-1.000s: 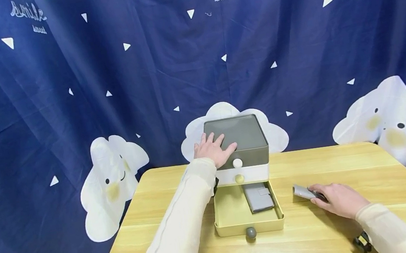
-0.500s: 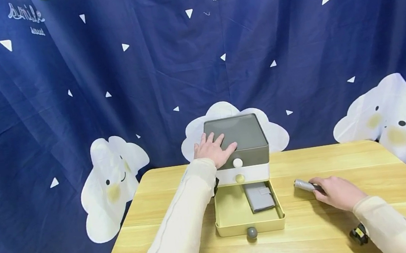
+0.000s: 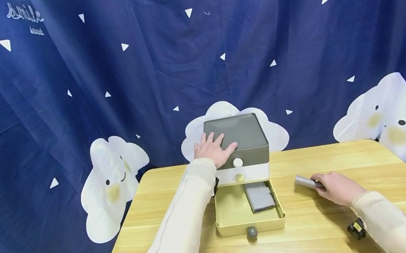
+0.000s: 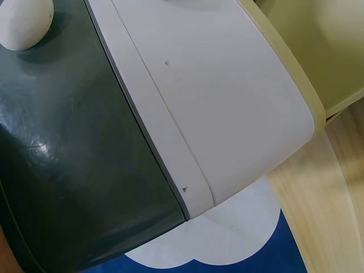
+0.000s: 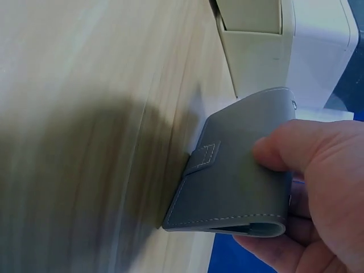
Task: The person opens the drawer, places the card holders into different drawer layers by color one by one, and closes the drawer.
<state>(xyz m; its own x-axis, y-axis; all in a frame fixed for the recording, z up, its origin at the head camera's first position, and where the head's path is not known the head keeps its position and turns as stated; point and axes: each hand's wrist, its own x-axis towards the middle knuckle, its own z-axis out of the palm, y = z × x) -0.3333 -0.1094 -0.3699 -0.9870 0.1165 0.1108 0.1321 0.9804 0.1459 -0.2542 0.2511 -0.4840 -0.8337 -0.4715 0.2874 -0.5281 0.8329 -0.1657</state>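
Observation:
My left hand (image 3: 214, 150) rests with spread fingers on the dark grey top of a small stacked drawer box (image 3: 244, 131). In the right wrist view, a grey wallet (image 5: 233, 165) with a strap and light stitching is pinched between the thumb and fingers of my right hand (image 3: 339, 187). That wallet stands on edge at the table surface, to the right of the box. The bottom yellow drawer (image 3: 232, 230) is pulled out. A second grey wallet (image 3: 260, 198) lies in its right part. The left wrist view shows the box front, with the left hand barely in sight.
The wooden table (image 3: 299, 242) carries the box near its back edge. A dark blue curtain (image 3: 156, 64) with cloud prints hangs behind. The drawer's dark round knob (image 3: 252, 233) sticks out towards me, and a white middle drawer (image 3: 255, 172) is closed above it.
My right hand and the wallet in it have shifted slightly away from me, and the wallet has turned a little. My left hand and the drawer have stayed in place.

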